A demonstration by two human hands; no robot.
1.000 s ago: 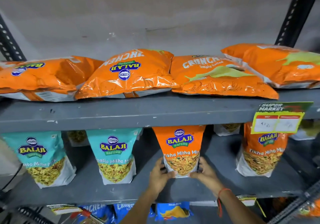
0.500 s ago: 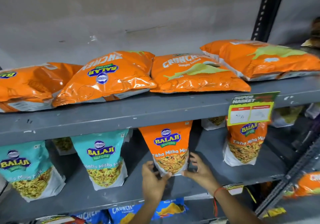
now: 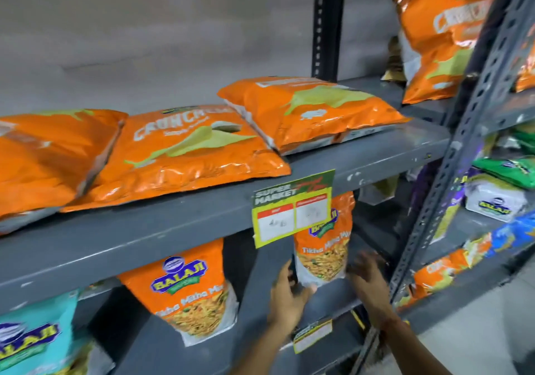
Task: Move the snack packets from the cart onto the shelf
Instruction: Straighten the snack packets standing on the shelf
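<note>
On the grey lower shelf (image 3: pixel 260 311) an orange Tikha Mitha packet (image 3: pixel 322 251) stands upright behind a hanging price tag (image 3: pixel 292 209). My left hand (image 3: pixel 285 298) pinches its lower left corner, thumb in front and fingers behind. My right hand (image 3: pixel 366 276) is blurred, fingers spread, just off the packet's right edge. A second orange packet (image 3: pixel 188 287) stands free to the left, and a teal packet (image 3: pixel 31 340) is at the far left. The cart is out of view.
Large orange Crunchex bags (image 3: pixel 188 154) lie flat on the upper shelf (image 3: pixel 144 229). A perforated metal upright (image 3: pixel 451 154) rises right of my right hand. The neighbouring rack holds green, white and blue packets (image 3: pixel 498 198). A small label (image 3: pixel 312 335) hangs on the lower shelf's edge.
The view has swung right. Both hands have left the middle orange packet, which stays standing, and moved right to the orange packet under the price tag.
</note>
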